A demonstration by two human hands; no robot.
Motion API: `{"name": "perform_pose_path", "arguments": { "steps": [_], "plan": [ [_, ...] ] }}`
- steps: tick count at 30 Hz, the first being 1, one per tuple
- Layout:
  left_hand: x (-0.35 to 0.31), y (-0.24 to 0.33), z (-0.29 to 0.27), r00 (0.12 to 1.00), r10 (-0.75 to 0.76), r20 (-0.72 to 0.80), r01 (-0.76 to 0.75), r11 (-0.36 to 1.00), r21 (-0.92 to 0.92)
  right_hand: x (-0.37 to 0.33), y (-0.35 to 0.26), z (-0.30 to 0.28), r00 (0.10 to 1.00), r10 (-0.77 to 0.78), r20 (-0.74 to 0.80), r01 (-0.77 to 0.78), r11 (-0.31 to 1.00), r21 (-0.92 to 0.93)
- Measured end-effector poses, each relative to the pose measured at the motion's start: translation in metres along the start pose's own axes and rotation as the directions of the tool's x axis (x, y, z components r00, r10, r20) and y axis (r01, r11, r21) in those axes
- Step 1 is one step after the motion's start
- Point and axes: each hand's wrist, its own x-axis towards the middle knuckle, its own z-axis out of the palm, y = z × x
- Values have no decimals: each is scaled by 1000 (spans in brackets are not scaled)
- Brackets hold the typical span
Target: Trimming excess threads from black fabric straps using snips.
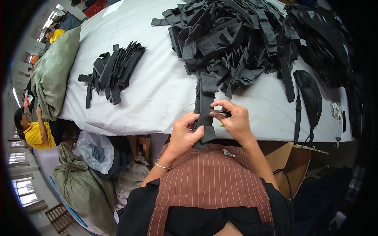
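Observation:
Close to the table's near edge, my left hand [185, 134] pinches a black fabric strip [206, 103] between thumb and fingers. The strip stretches away from me toward the large pile, and a folded end of it sticks out below my thumb. In my right hand [236, 122] is a small dark tool, which looks like thread snips [221, 113], its tip beside the strip. My fingers partly cover it, so its blades do not show clearly. A thin loose thread seems to run near the strip.
A big heap of black fabric strips [220, 43] covers the table's far middle; a smaller pile [114, 72] lies left. At right are a black waist bag [309, 98] and black shiny material [321, 43]. Sacks [80, 179] and a cardboard box [289, 163] stand below. Two people in yellow are at left.

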Motion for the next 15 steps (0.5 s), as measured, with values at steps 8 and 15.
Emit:
{"name": "perform_pose_path", "arguments": {
  "steps": [8, 15],
  "plan": [
    [-1, 11, -5, 979, -196, -58, 167, 929, -331, -16, 12, -32, 939, 39, 342, 56, 963, -264],
    [-1, 3, 15, 930, 363, 53, -316, 720, 618, 1, -6, 10, 995, 32, -92, -24, 996, 82]
  ]
}}
